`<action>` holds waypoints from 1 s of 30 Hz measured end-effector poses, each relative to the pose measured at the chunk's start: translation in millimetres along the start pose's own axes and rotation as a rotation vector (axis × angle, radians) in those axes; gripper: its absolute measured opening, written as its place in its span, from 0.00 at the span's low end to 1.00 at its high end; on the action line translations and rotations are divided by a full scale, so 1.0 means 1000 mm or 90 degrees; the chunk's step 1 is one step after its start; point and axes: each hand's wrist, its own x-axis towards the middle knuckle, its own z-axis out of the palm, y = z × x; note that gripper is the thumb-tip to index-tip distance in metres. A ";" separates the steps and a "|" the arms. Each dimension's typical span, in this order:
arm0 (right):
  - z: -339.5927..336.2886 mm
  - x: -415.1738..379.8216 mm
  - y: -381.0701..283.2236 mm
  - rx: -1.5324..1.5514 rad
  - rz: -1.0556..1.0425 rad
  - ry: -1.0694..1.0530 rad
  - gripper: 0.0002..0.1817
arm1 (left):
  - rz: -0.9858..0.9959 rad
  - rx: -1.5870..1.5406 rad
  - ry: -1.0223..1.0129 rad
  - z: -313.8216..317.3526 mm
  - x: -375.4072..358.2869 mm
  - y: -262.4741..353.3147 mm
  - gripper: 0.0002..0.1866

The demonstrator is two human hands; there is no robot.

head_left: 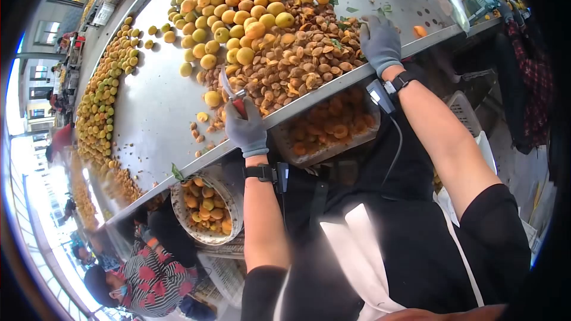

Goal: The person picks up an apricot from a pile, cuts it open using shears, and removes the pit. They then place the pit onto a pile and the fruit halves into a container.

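Note:
A small knife with a red handle and curved blade is gripped in my left hand, which wears a grey glove, at the metal table's near edge. The blade points up and away, beside the pile of brown pits. My right hand, also gloved, rests at the pile's right end with its fingers reaching forward and somewhat apart; nothing shows in it. Whole yellow-orange fruits lie heaped behind the pits.
A crate of orange fruit halves sits below the table edge, and a white bucket holding fruit stands lower left. A person in a patterned top is at lower left, another in a plaid sleeve at right.

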 end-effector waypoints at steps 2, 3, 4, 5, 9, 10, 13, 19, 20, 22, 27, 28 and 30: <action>0.000 -0.002 0.000 -0.014 -0.002 0.001 0.12 | 0.006 -0.009 0.005 0.000 -0.001 0.005 0.12; -0.003 -0.002 0.000 -0.028 -0.006 0.000 0.13 | 0.010 -0.014 0.007 0.000 -0.001 0.005 0.12; -0.006 -0.003 0.000 -0.028 -0.002 0.007 0.13 | 0.009 -0.016 -0.007 0.000 -0.001 0.003 0.13; -0.009 -0.004 -0.001 -0.020 -0.003 0.008 0.13 | 0.008 -0.017 -0.020 -0.001 0.000 0.000 0.13; -0.006 -0.006 -0.003 -0.017 -0.017 0.045 0.09 | 0.014 0.016 -0.003 -0.001 0.000 0.000 0.13; -0.005 -0.007 -0.002 -0.012 -0.025 0.049 0.09 | 0.005 0.015 -0.007 -0.003 -0.001 0.002 0.13; -0.002 -0.008 0.001 0.002 -0.045 0.051 0.09 | -0.007 0.008 -0.006 -0.006 -0.001 0.006 0.14; -0.001 -0.007 0.003 -0.002 -0.044 0.049 0.09 | -0.040 -0.006 -0.061 -0.007 0.002 0.007 0.13; 0.000 -0.007 0.003 -0.008 -0.035 0.037 0.09 | -0.046 -0.016 -0.070 -0.008 0.002 0.008 0.14; 0.000 -0.006 0.003 -0.003 -0.031 0.036 0.10 | -0.050 -0.012 -0.075 -0.010 0.003 0.011 0.14; -0.002 -0.006 0.003 -0.011 -0.019 0.002 0.10 | -0.029 0.007 -0.079 -0.009 0.002 0.011 0.14; -0.002 -0.006 0.002 -0.014 -0.022 0.003 0.11 | -0.045 0.011 -0.089 -0.010 0.002 0.012 0.14; -0.002 -0.006 0.002 -0.015 -0.027 0.007 0.11 | -0.048 0.011 -0.085 -0.008 0.003 0.011 0.14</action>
